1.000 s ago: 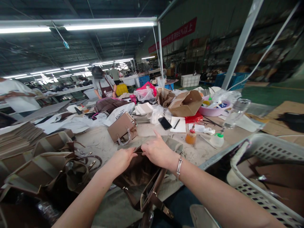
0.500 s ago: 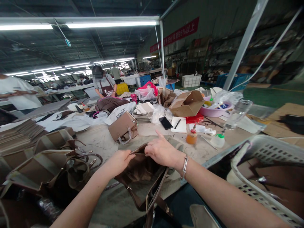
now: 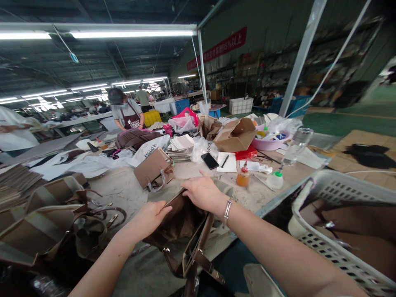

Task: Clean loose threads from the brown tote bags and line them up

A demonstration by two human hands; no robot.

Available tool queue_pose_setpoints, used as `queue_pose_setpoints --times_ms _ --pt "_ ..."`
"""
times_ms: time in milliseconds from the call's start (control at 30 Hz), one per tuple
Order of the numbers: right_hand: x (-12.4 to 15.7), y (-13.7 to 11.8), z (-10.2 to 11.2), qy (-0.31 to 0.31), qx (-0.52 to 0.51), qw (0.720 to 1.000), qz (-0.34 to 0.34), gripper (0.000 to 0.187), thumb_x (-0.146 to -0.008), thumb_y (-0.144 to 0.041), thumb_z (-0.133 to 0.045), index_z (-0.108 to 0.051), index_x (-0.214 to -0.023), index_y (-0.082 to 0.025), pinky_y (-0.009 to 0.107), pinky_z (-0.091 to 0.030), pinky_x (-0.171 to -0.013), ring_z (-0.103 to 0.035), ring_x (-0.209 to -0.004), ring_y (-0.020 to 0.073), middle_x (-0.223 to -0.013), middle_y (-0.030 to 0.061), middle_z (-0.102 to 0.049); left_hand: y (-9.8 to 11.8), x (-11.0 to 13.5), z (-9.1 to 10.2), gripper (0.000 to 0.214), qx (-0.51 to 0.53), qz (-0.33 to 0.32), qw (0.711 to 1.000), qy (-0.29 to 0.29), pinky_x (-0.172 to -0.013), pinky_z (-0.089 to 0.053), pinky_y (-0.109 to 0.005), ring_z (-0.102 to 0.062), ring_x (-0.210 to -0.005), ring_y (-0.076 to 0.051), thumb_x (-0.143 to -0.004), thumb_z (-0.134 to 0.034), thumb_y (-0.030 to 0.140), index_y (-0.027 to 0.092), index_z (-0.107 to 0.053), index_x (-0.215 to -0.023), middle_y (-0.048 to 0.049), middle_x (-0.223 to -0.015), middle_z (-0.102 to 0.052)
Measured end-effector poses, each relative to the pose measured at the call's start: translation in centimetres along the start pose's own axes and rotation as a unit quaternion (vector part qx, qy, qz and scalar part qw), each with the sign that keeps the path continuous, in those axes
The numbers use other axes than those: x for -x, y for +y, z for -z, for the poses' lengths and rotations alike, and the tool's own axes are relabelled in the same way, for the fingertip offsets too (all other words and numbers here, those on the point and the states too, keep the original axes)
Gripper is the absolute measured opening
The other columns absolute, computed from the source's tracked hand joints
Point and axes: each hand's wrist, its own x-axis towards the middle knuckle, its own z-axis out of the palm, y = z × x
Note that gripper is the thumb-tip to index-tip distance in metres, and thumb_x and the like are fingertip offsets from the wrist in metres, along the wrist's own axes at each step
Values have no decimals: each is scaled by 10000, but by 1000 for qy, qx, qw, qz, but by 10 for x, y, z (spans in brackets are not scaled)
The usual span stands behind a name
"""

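Observation:
A brown handbag (image 3: 177, 220) lies open before me on a greenish cloth (image 3: 139, 264), its straps and metal fittings toward my body. My left hand (image 3: 151, 218) pinches the far edge of its opening between thumb and fingers. Farther along the same edge, my right hand (image 3: 204, 192) grips the rim, its fingertips partly hidden behind the edge. Just beyond the hands, a smaller brown bag (image 3: 153, 168) with a plastic-wrapped handle stands on the table. Several half-made bags (image 3: 46, 222) crowd the left side.
A white plastic basket (image 3: 332, 243) holding brown pieces stands at right. Behind my hands are a phone (image 3: 210, 161), a glue bottle (image 3: 243, 177), a green-capped bottle (image 3: 275, 180) and a pink basin (image 3: 269, 142). A person in an apron (image 3: 131, 117) works across the table.
My view has turned slightly right, so the surroundings sit farther left. Both hands keep hold of the bag's edge; the right hand's fingers lie a little flatter along it.

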Motion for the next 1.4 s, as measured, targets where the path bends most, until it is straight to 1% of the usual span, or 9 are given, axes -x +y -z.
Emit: queue_pose_setpoints --times_ms 533,700,800,967,1067,1133,1233,1333,1400 --pt "-8 0 -3 -7 5 1000 -15 133 -846 -284 -534 -641 -811 -213 377 -255 -969 -605 -796 168 -814 23 -684 1 -1 3 352 -22 3 999 -23 -590 -366 -247 -583 -643 -166 -892 -309 406 182 -521 -722 -35 -679 -614" --pt "-10 -1 -2 -9 2 1000 -11 141 -847 -258 -525 -645 -790 -210 389 -272 -957 -608 -793 173 -824 26 -686 15 -1 22 252 -46 -22 997 -57 -648 -402 -262 -613 -773 -207 -807 -486 415 188 -592 -834 -53 -834 -666" --pt "-12 -1 -4 -6 3 1000 -11 155 -844 -253 -529 -649 -762 -198 384 -281 -951 -612 -780 176 -805 34 -686 26 -11 26 269 -29 -57 998 -10 -723 -419 -268 -613 -858 -213 -788 -527 406 215 -611 -956 -46 -945 -677" --pt "-9 2 2 14 -36 999 -26 180 -822 -361 -577 -670 -829 -207 392 -291 -946 -614 -778 185 -762 30 -682 31 -33 16 295 -94 -22 994 60 -649 -406 -266 -626 -744 -202 -861 -411 327 186 -661 -794 -68 -766 -685" --pt "3 8 17 47 -134 989 -35 475 -775 -482 -608 -551 -1183 -245 375 -348 -900 -602 -718 167 -707 -19 -665 29 -36 11 289 -90 -5 993 78 -625 -399 -252 -630 -737 -188 -865 -403 301 186 -657 -792 -64 -771 -688" --pt "17 12 26 91 -178 979 -48 609 -770 -471 -620 -434 -1303 -242 333 -396 -837 -587 -711 155 -737 -24 -655 28 -34 9 296 -98 5 991 92 -634 -405 -265 -632 -738 -201 -870 -394 314 184 -654 -812 -69 -764 -687" --pt "44 19 26 169 -225 955 -92 499 -828 -382 -569 -459 -1283 -207 290 -434 -769 -572 -743 149 -811 9 -637 29 -31 7 301 -70 -20 992 104 -701 -427 -278 -637 -809 -205 -881 -383 333 204 -636 -981 -63 -879 -698" --pt "70 21 12 189 -258 938 -133 402 -849 -333 -541 -515 -1225 -191 289 -463 -757 -573 -779 159 -850 38 -625 32 -31 8 359 -19 -69 992 99 -795 -431 -268 -622 -927 -194 -871 -416 379 246 -557 -1173 -36 -1073 -666" --pt "83 20 1 194 -260 935 -141 379 -841 -308 -556 -533 -1204 -201 292 -474 -777 -574 -829 165 -918 54 -617 33 -32 10 372 -10 -79 993 91 -799 -433 -265 -621 -931 -195 -866 -417 425 268 -567 -1168 -19 -1067 -671"
